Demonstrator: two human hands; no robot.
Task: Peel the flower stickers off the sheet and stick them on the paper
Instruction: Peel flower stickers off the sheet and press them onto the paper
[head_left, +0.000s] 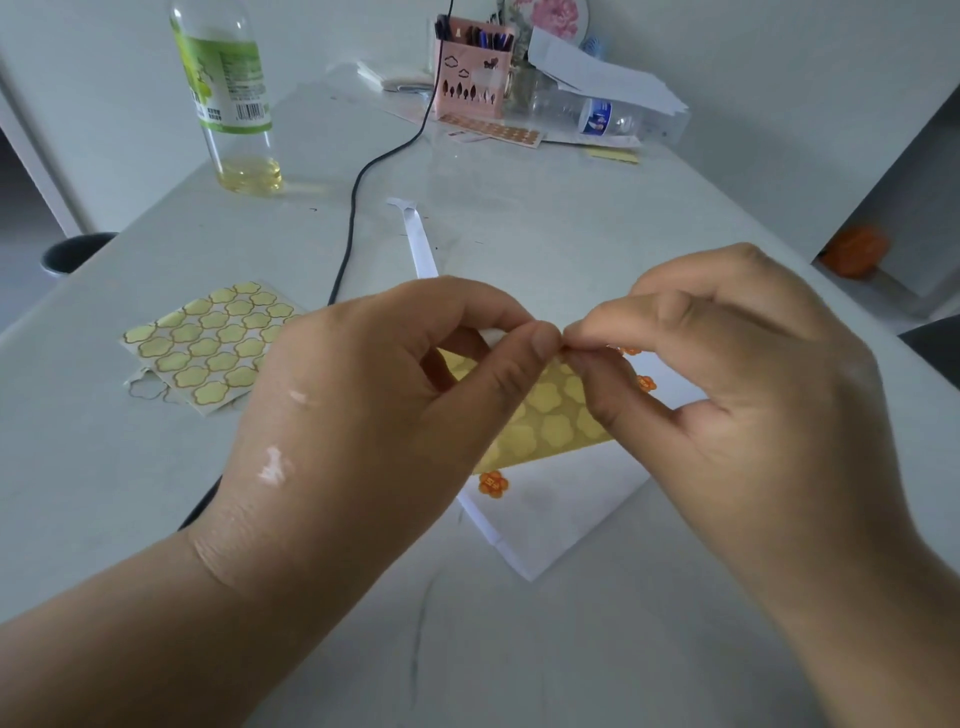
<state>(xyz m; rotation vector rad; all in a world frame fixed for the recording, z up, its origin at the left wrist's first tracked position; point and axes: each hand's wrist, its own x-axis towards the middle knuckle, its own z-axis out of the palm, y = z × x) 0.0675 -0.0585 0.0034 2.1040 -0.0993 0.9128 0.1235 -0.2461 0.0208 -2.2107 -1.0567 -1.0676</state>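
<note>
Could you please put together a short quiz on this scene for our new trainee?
1. True or false: the green-labelled bottle stands upright.
2. The orange flower sticker sits on: A the white paper, B the black cable, C the pink pen holder.
3. What do the left hand and right hand pinch together?
Key: 1 true; 2 A; 3 the yellow sticker sheet.

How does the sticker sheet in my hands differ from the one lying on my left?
The held sheet is lifted and tilted over the white paper, pinched by the left hand and right hand; the table sheet lies flat, untouched. The held sheet's flowers look plain; the table sheet's have orange outlines. Both are yellow.
</note>
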